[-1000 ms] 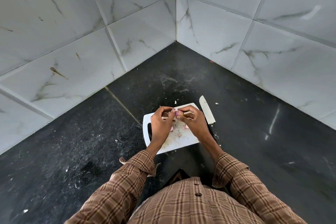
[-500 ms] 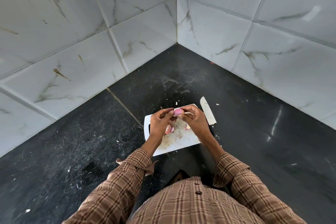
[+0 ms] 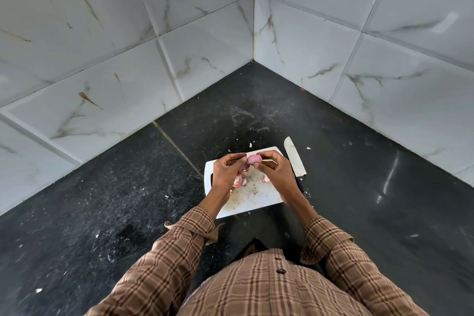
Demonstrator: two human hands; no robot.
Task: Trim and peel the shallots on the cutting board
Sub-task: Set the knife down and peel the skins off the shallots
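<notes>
A pink shallot (image 3: 254, 159) is held above the white cutting board (image 3: 259, 200). My left hand (image 3: 227, 172) and my right hand (image 3: 275, 172) both pinch it between fingertips, one from each side. A strip of pink skin (image 3: 243, 168) hangs from the shallot by my left fingers. Pink shallot pieces and peels (image 3: 239, 181) lie on the board under my hands, with another small piece (image 3: 265, 179) near my right palm. A knife (image 3: 295, 156) lies flat just right of the board, blade pointing away from me.
The board sits on a dark speckled counter (image 3: 128, 200) in a corner of white marble-look wall tiles (image 3: 179, 33). Small peel scraps (image 3: 308, 148) are scattered on the counter around the board. My plaid sleeves fill the lower frame.
The shallot has come more into view between my fingertips, and a strip of skin now hangs down on the left side.
</notes>
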